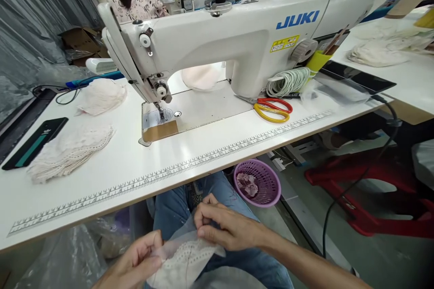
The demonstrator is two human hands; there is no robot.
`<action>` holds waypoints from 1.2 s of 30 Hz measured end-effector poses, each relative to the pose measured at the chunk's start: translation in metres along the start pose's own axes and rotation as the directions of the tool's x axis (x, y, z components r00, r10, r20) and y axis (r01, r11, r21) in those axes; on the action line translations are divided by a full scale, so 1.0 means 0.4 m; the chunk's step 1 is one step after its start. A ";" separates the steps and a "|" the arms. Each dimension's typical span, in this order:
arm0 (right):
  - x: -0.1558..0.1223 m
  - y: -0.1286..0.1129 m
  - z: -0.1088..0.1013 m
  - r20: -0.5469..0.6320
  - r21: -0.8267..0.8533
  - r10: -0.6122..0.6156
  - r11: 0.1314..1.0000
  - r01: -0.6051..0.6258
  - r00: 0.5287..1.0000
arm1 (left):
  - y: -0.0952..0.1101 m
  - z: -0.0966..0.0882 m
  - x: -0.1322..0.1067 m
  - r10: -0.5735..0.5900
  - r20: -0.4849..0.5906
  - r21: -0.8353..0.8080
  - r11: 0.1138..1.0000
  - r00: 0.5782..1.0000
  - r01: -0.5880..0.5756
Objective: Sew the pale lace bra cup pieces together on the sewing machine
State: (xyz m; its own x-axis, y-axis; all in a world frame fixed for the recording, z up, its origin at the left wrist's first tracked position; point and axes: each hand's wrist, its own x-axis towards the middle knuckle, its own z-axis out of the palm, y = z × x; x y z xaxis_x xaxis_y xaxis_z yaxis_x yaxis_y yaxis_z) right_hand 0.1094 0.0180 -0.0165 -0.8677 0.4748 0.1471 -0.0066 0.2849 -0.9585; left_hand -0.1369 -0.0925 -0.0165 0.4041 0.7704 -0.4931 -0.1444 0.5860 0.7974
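Note:
Over my lap I hold a piece of white eyelet lace fabric (185, 265) with a sheer edge, stretched between both hands. My left hand (137, 257) pinches its left side between thumb and fingers. At the upper right of the piece, my right hand (225, 225) is closed on the sheer edge, thumb against curled fingers. A thin dark reddish line runs down the lace. Above the hands, on the table, stands a white sewing machine (203, 40) with its needle over the metal plate; neither hand touches it.
Stacked lace pieces (73, 151) lie on the table's left beside a black and green case (35, 143). Scissors (273, 109) with red and yellow handles rest near a coil of white cord (288, 82). A printed ruler (176, 169) follows the front edge. Below stands a purple basket (271, 192) holding scraps.

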 end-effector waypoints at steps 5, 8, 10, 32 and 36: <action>-0.016 0.012 0.017 -0.028 -0.082 0.050 0.995 -0.052 0.998 | 0.026 0.003 0.006 0.006 0.013 0.115 0.993 1.000 -0.007; -0.032 0.003 0.021 -0.033 -0.160 0.017 0.987 -0.022 0.999 | 0.045 0.005 0.008 -0.028 -0.020 0.245 0.969 0.999 0.032; -0.037 -0.005 0.018 -0.027 -0.190 -0.001 0.982 -0.004 1.000 | 0.051 0.006 0.009 -0.043 -0.006 0.294 0.955 0.999 0.043; 0.064 0.000 -0.002 0.263 -0.119 -0.038 0.990 0.071 0.964 | 0.055 0.012 -0.011 -0.100 0.063 0.290 0.954 0.993 0.078; 0.065 0.021 0.006 0.238 -0.062 0.026 0.998 -0.011 0.971 | 0.065 0.011 -0.026 -0.125 0.003 0.258 0.959 0.992 0.121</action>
State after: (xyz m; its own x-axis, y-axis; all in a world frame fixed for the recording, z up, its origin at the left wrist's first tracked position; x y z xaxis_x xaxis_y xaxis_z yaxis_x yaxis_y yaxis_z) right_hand 0.0856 0.0309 -0.0212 -0.9610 0.2698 0.0600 0.0340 0.3307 -0.9431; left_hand -0.1410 -0.0864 0.0110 0.4213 0.6902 -0.5883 0.1433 0.5899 0.7947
